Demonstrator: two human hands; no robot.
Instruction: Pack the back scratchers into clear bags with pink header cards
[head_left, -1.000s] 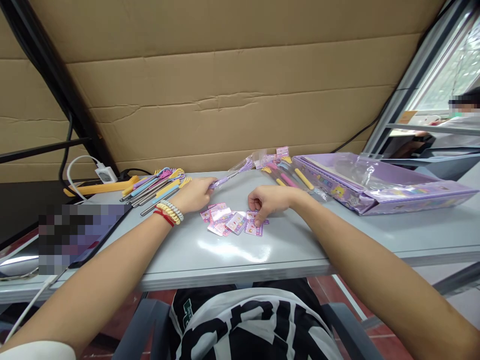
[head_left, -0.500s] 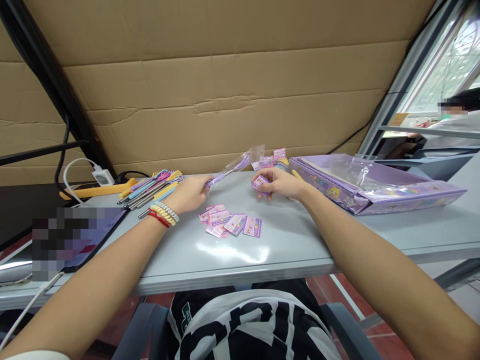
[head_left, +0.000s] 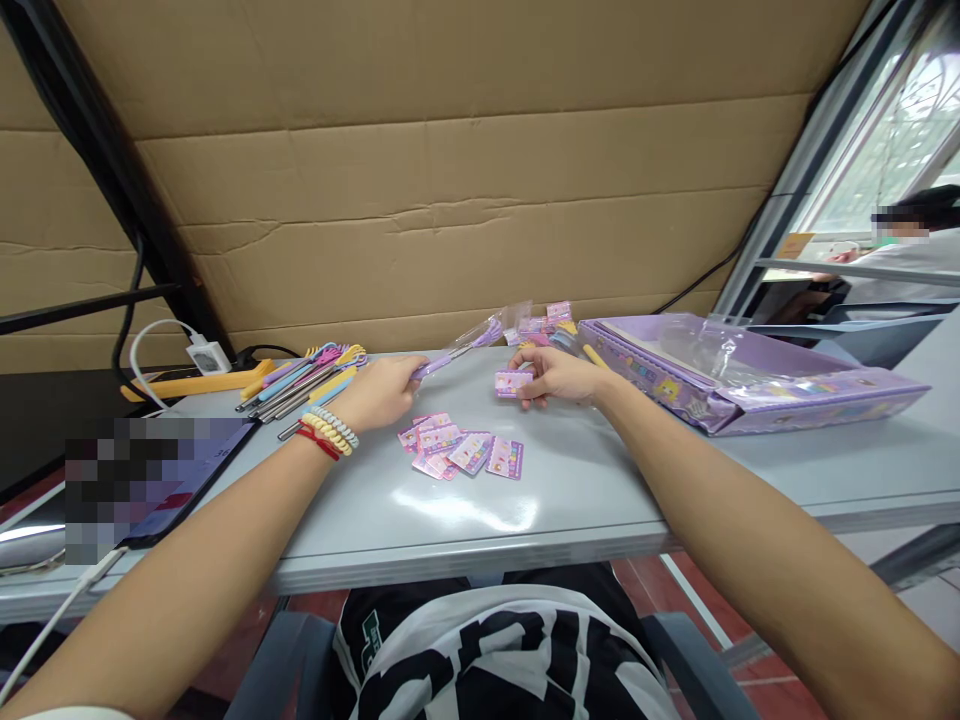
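Observation:
Between the fingers of my left hand (head_left: 385,388) is one end of a clear plastic sleeve with a slim purple stick-like item (head_left: 469,342) inside, pointing up and to the right. My right hand (head_left: 559,376) pinches a small pink and purple printed card (head_left: 511,384) above the table, its printed side showing. Below both hands, several similar cards (head_left: 439,438) lie in an overlapping spread on the grey table (head_left: 352,510). Behind my right hand, more pink cards (head_left: 559,312) sit in a small heap, partly hidden.
To the left lies a bundle of coloured sticks with metal shafts (head_left: 289,398), beside a tablet (head_left: 187,470) and a white charger (head_left: 208,358). An open purple box (head_left: 652,395) with clear plastic stands at right. Cardboard (head_left: 450,200) walls the back. Another person (head_left: 911,240) sits beyond at far right.
My right hand has turned the card so that it now lies more level, facing me, slightly further left. My left hand keeps the sleeve in nearly the same place.

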